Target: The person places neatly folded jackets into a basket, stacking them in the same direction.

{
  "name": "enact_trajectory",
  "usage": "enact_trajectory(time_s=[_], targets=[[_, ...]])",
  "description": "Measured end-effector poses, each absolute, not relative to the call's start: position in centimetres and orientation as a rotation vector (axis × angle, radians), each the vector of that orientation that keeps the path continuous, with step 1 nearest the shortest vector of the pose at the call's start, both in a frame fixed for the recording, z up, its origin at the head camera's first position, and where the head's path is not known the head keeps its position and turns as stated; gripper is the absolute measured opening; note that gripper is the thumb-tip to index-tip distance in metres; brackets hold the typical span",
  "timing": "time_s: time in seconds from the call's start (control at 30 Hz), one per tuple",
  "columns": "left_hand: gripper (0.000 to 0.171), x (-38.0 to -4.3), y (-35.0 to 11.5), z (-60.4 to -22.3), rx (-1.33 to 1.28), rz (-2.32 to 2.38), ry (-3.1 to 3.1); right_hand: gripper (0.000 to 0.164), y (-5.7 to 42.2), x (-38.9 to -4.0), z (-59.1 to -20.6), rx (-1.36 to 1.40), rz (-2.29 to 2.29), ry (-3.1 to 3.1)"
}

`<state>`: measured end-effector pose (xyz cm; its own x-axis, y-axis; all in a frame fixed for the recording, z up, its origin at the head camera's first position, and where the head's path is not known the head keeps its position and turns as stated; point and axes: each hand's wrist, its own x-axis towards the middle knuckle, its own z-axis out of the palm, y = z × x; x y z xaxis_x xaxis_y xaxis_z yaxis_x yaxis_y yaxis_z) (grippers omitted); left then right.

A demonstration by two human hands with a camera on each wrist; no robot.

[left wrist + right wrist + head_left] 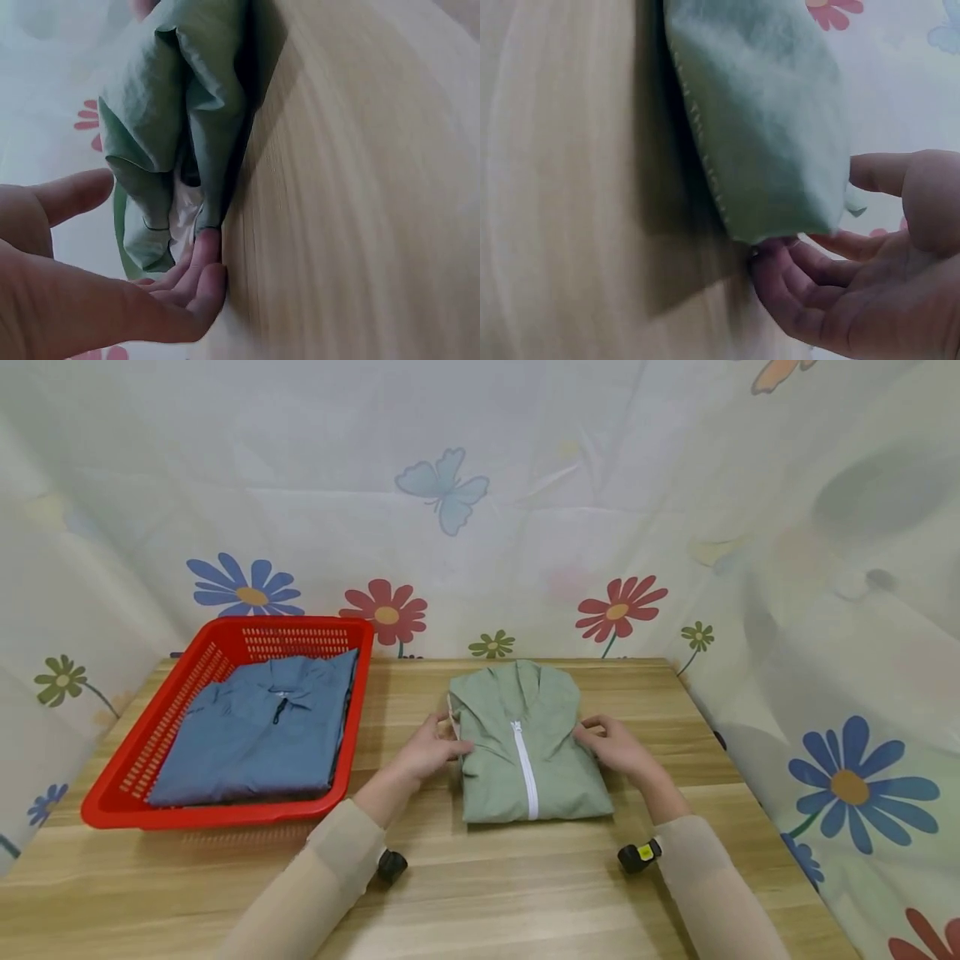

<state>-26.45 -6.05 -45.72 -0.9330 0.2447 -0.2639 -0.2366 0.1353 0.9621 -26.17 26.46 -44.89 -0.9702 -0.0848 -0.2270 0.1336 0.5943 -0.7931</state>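
A folded light-green jacket (pixel 491 777) with a white front zipper lies on the table, its collar toward the back wall. At its left side, my left hand (pixel 431 750) holds the folded edge, thumb above and fingers low at the border. The left wrist view shows this hand (pixel 112 300) against the layered folds, where a whitish lining peeks out. My right hand (pixel 611 745) grips the opposite side. In the right wrist view its thumb lies at the top of the cloth, and the curled fingers (pixel 802 281) reach beneath the lower edge.
Left of the jacket stands a red plastic basket (pixel 363 702) holding a folded blue garment (pixel 247 739) with a dark zipper pull. The wood-grain table (pixel 517 893) ends at a white flower-printed curtain (pixel 525 552) behind and on the right.
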Motion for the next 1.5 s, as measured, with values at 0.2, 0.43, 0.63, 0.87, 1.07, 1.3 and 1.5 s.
enact_trajectory(time_s=[0.2,0.43,0.63,0.87,1.07,1.3,1.5], targets=[[0.083,-26.6,-5.9,-45.7,-0.064,1.943,1.912,0.057,26.7,-26.2,-45.2,0.092,-1.504,2.42],[0.096,-26.5,-5.8,-45.9,-0.049,1.978,1.925,0.061,26.9,-26.2,-45.6,0.098,-1.701,2.264],[0.102,-26.3,-6.1,-46.2,0.096,1.95,2.003,0.065,27.5,-25.9,-46.1,0.0,-1.779,2.203],[0.094,-26.1,-6.9,-46.3,0.309,1.792,2.024,0.073,28.4,-25.9,-46.6,-0.316,-1.689,2.241],[0.078,-26.2,-7.0,-46.2,0.349,1.755,2.06,0.067,28.4,-25.8,-46.7,-0.439,-1.562,2.323],[0.074,-26.5,-6.7,-46.6,0.294,1.758,2.051,0.06,27.8,-26.0,-47.5,-0.414,-1.563,2.327],[0.076,-26.5,-6.4,-47.0,0.265,1.816,2.031,0.063,27.2,-25.8,-47.2,-0.354,-1.644,2.271]])
